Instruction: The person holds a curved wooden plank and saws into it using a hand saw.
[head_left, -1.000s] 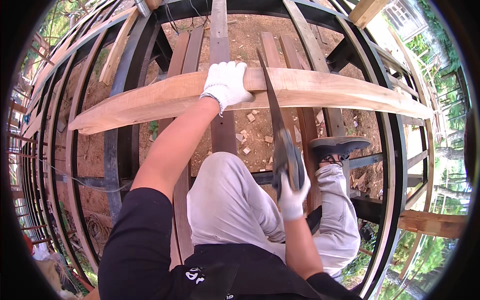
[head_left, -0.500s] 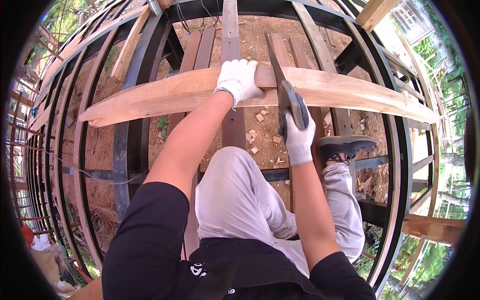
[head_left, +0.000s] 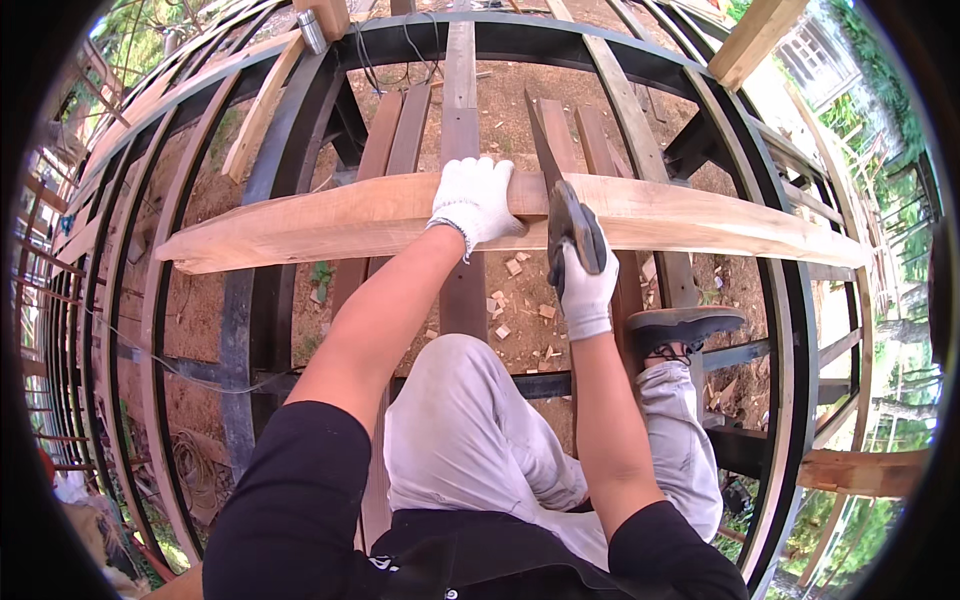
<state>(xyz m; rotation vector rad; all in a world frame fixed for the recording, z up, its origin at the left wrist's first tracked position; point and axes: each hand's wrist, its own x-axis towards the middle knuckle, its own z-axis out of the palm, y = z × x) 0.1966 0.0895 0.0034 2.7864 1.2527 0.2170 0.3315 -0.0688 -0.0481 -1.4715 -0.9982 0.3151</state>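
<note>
A long pale timber (head_left: 700, 220) lies crosswise over several slats of the frame. My left hand (head_left: 472, 205), in a white knit glove, grips the timber a little left of its middle, fingers curled over the far edge. My right hand (head_left: 585, 275), also gloved, is closed on the black handle of a handsaw (head_left: 546, 150). The saw's dark blade stands across the timber, just right of my left hand, pointing away from me. Whether a cut shows is hidden by the blade and handle.
A black steel frame (head_left: 550, 42) with wooden slats (head_left: 620, 90) surrounds me over dirt scattered with wood chips (head_left: 546, 311). My bent knee (head_left: 450, 390) and right shoe (head_left: 685, 322) are below the timber. A metal cylinder (head_left: 310, 30) and hanging cables (head_left: 370, 60) are at the far side.
My right hand has pushed the saw forward and away from me along its line. My left hand still grips the timber. The whole view has shifted slightly.
</note>
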